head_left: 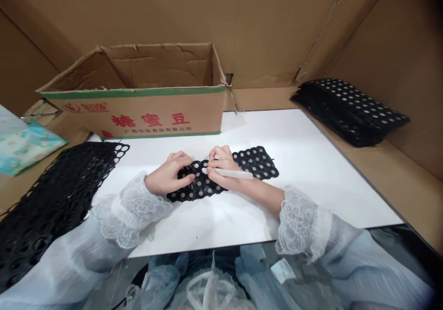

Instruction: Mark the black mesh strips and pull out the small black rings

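Observation:
A black sheet with rows of pale round dots (259, 162) lies across the white board in front of me. My left hand (172, 174) grips its left part, the thumb over the dots and the fingers bent at the far edge. Closed around a white pen-like tool (235, 174), my right hand (223, 167) rests over the middle of the sheet. The tool slants with its tip toward the dots between my hands; its kind is unclear. Fingertips of the right hand touch the sheet's far edge and partly hide it.
Behind my hands stands an open cardboard box (148, 114) with red lettering. A heap of black perforated sheets (51, 199) lies at left, beside a patterned packet (27, 146). Stacked dotted black sheets (349, 109) sit at the back right. Cardboard walls (270, 28) enclose the white board (311, 181).

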`<state>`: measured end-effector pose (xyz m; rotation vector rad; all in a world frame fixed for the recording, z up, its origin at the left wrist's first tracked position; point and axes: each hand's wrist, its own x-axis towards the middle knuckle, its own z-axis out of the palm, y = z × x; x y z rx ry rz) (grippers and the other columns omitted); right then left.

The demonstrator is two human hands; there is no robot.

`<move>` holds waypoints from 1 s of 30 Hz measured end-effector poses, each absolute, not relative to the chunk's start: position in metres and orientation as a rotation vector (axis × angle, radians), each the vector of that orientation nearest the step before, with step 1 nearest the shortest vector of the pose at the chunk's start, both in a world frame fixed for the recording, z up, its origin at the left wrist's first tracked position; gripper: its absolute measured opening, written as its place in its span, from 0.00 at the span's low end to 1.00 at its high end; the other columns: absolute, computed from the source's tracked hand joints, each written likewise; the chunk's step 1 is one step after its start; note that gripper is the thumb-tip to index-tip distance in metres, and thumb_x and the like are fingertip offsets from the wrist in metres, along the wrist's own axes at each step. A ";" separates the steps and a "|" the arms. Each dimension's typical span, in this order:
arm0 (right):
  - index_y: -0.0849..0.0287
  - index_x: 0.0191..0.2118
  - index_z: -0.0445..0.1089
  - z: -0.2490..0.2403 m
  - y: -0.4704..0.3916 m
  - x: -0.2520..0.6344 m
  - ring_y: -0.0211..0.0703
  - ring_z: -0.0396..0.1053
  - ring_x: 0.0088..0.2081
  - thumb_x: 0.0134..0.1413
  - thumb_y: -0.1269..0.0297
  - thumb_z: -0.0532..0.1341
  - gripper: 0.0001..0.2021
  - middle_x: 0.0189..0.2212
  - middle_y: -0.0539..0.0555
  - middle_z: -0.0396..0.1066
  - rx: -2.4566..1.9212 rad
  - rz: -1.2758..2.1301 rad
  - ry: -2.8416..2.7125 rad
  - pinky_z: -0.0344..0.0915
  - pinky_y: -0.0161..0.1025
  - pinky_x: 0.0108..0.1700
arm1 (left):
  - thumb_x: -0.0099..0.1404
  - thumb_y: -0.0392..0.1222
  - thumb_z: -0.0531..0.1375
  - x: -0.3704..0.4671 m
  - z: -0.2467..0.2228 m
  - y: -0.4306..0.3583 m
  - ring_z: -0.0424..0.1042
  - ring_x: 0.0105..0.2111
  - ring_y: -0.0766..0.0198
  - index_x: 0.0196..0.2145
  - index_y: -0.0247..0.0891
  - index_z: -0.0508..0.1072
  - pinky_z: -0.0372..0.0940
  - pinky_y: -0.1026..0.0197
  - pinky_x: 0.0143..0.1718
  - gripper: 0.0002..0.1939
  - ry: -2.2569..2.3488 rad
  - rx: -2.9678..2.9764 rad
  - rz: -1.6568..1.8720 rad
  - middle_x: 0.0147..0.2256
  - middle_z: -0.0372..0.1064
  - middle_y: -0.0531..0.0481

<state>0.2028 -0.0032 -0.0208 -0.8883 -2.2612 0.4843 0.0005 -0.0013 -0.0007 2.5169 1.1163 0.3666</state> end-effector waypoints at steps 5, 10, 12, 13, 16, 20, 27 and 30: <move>0.61 0.18 0.60 -0.021 -0.003 0.204 0.42 0.50 0.40 0.51 0.69 0.52 0.12 0.32 0.53 0.56 -0.865 0.471 -2.273 0.52 0.44 0.46 | 0.56 0.41 0.51 0.004 -0.007 -0.002 0.63 0.33 0.62 0.28 0.36 0.66 0.58 0.59 0.40 0.07 1.209 2.414 0.401 0.30 0.64 0.49; 0.60 0.17 0.61 -0.017 -0.002 0.205 0.42 0.51 0.39 0.50 0.71 0.52 0.12 0.32 0.53 0.57 -0.883 0.528 -2.253 0.53 0.45 0.45 | 0.56 0.40 0.50 0.006 -0.012 -0.002 0.64 0.35 0.61 0.32 0.34 0.68 0.59 0.59 0.41 0.09 1.239 2.205 0.435 0.33 0.65 0.48; 0.60 0.17 0.60 -0.015 -0.002 0.205 0.43 0.51 0.39 0.50 0.71 0.52 0.13 0.32 0.53 0.57 -0.911 0.560 -2.243 0.54 0.45 0.45 | 0.57 0.39 0.50 0.007 -0.013 -0.002 0.64 0.35 0.61 0.31 0.35 0.67 0.60 0.58 0.40 0.09 1.217 2.148 0.436 0.32 0.65 0.49; 0.60 0.16 0.60 -0.014 -0.003 0.204 0.43 0.51 0.40 0.50 0.71 0.52 0.13 0.32 0.53 0.58 -0.927 0.569 -2.241 0.54 0.45 0.45 | 0.57 0.40 0.49 0.007 -0.013 -0.002 0.64 0.35 0.61 0.30 0.35 0.67 0.60 0.58 0.40 0.09 1.208 2.133 0.438 0.32 0.65 0.49; 0.60 0.17 0.61 -0.015 -0.003 0.203 0.43 0.51 0.40 0.50 0.71 0.52 0.13 0.32 0.54 0.58 -0.936 0.561 -2.240 0.54 0.45 0.45 | 0.57 0.40 0.50 0.007 -0.012 -0.003 0.64 0.35 0.61 0.31 0.34 0.66 0.60 0.58 0.40 0.09 1.181 2.132 0.457 0.32 0.64 0.49; 0.60 0.17 0.61 -0.017 -0.004 0.204 0.43 0.51 0.39 0.50 0.70 0.53 0.13 0.32 0.53 0.58 -0.895 0.520 -2.243 0.54 0.44 0.45 | 0.58 0.46 0.53 0.005 -0.008 -0.004 0.64 0.33 0.61 0.31 0.35 0.67 0.59 0.59 0.38 0.11 1.158 2.258 0.423 0.31 0.64 0.49; 0.60 0.18 0.62 -0.020 -0.008 0.202 0.43 0.50 0.40 0.53 0.66 0.52 0.14 0.34 0.54 0.58 -0.909 0.431 -2.333 0.54 0.43 0.46 | 0.58 0.43 0.53 0.009 -0.009 -0.007 0.62 0.28 0.65 0.22 0.36 0.62 0.58 0.62 0.34 0.11 1.150 2.340 0.522 0.25 0.59 0.51; 0.60 0.20 0.64 -0.025 -0.007 0.197 0.44 0.50 0.40 0.53 0.65 0.52 0.14 0.35 0.55 0.58 -0.996 0.374 -2.365 0.54 0.43 0.44 | 0.57 0.41 0.53 0.013 -0.011 -0.009 0.61 0.29 0.65 0.21 0.36 0.59 0.58 0.62 0.33 0.09 1.149 2.346 0.549 0.25 0.59 0.51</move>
